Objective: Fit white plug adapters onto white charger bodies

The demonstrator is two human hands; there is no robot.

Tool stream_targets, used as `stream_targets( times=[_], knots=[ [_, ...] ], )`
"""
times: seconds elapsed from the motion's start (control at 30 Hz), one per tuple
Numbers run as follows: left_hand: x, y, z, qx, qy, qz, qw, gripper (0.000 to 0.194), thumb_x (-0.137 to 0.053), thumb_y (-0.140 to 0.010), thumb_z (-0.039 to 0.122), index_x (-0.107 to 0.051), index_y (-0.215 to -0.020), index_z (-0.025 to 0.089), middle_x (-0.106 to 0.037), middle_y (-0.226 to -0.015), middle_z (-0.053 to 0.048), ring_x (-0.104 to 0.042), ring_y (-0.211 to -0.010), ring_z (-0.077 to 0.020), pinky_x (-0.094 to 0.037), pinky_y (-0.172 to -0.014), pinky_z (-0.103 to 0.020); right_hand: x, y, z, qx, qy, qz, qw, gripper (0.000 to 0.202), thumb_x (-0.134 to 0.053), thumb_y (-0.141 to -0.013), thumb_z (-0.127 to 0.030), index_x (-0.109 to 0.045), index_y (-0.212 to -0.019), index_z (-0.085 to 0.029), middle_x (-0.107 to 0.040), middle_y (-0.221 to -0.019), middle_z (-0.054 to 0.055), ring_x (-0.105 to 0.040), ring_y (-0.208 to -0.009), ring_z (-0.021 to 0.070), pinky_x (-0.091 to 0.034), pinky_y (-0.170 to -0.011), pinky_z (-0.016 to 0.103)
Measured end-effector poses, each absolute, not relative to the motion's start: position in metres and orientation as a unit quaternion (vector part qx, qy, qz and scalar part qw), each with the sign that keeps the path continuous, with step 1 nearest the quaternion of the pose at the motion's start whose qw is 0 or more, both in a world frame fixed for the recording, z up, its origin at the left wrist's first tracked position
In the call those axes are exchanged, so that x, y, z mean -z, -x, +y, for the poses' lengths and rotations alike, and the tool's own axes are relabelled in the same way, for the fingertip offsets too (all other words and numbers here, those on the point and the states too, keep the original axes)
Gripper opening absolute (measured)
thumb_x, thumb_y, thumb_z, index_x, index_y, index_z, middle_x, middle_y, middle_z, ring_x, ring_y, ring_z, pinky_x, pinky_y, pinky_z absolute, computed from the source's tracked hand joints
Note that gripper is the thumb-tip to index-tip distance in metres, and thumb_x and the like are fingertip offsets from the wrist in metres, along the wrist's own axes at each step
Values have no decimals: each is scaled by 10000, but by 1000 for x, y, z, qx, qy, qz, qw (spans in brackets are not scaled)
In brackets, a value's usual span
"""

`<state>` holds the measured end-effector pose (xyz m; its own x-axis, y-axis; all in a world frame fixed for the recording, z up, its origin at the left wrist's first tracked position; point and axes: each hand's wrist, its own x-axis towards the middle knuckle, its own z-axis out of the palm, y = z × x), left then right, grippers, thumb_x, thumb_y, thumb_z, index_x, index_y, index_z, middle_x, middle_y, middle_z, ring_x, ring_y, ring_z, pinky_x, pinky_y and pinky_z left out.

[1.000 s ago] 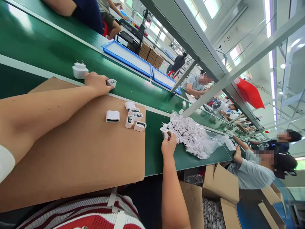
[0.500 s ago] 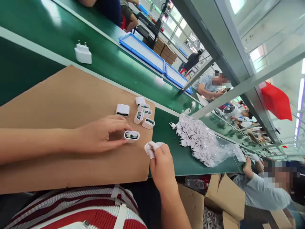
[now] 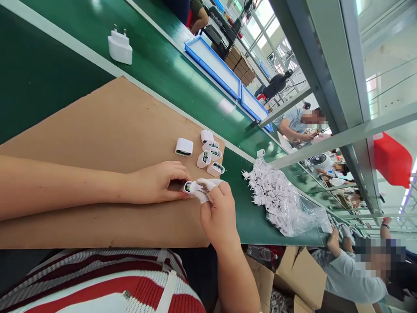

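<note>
My left hand (image 3: 158, 181) lies on the cardboard and pinches a white charger housing (image 3: 186, 187) between thumb and fingers. Its open end faces up, with a circuit board partly showing. My right hand (image 3: 219, 208), with white covers on thumb and finger, is closed in a pinch right at that opening. A small white piece seems to sit between its fingertips, but the covers hide what it is. Beyond my hands stand several more open white housings (image 3: 203, 159) with boards inside. One single housing (image 3: 184, 147) rests a little to their left.
Brown cardboard (image 3: 107, 130) covers the green bench. A plastic bag of white plug parts (image 3: 273, 195) lies to the right. A finished-looking charger (image 3: 120, 48) stands on the green belt. Blue trays (image 3: 215, 67) line the far side. A co-worker (image 3: 352, 269) sits at right beside an open carton (image 3: 299, 269).
My right hand has moved left to meet the housing in my left hand, and its covered fingertips are now at the opening. The camera view has shifted slightly.
</note>
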<state>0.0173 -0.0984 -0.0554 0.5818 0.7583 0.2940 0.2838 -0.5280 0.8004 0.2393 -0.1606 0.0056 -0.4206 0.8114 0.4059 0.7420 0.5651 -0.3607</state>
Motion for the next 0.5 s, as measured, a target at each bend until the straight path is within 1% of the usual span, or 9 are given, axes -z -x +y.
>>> stream_targets(
  times=[0.1,0.17,0.3,0.43,0.5],
  knots=[
    [58,-18,-99,-335,-812,310,365,315,-676,-958,522,-768,-905,225,-770,-937,-56,-670,-929,-247,-521,-867,-357,-7,-229,-152,-41,468,-859,203,409,-551,-879,4,-736,-1179,-203,-690,-1047,90,-648,-989,238,-569,-822,342],
    [61,-19,-99,-344,-809,308,363,293,-690,-953,499,-752,-876,223,-767,-922,-55,-668,-917,-245,-512,-855,-357,-6,-228,-148,-34,462,-868,180,370,-554,-848,14,-732,-1092,-201,-664,-999,78,-627,-943,233,-543,-779,331],
    [61,-19,-99,-348,-803,313,369,292,-696,-946,492,-741,-850,220,-760,-906,-56,-661,-908,-241,-502,-841,-351,-4,-231,-141,-19,449,-876,173,303,-557,-804,17,-708,-942,-208,-626,-917,55,-598,-874,215,-483,-712,306],
    [58,-19,-98,-336,-799,327,375,363,-665,-950,549,-740,-822,217,-736,-857,-52,-657,-876,-235,-505,-808,-338,-2,-228,-137,-8,479,-865,148,202,-630,-779,-20,-656,-758,-219,-588,-810,32,-565,-784,197,-405,-634,296],
    [60,-20,-99,-336,-797,343,366,402,-660,-938,598,-759,-838,222,-733,-860,-49,-663,-861,-231,-519,-801,-328,3,-226,-138,-28,504,-850,152,159,-685,-790,-58,-694,-785,-217,-613,-804,33,-586,-795,200,-428,-654,292]
  ],
)
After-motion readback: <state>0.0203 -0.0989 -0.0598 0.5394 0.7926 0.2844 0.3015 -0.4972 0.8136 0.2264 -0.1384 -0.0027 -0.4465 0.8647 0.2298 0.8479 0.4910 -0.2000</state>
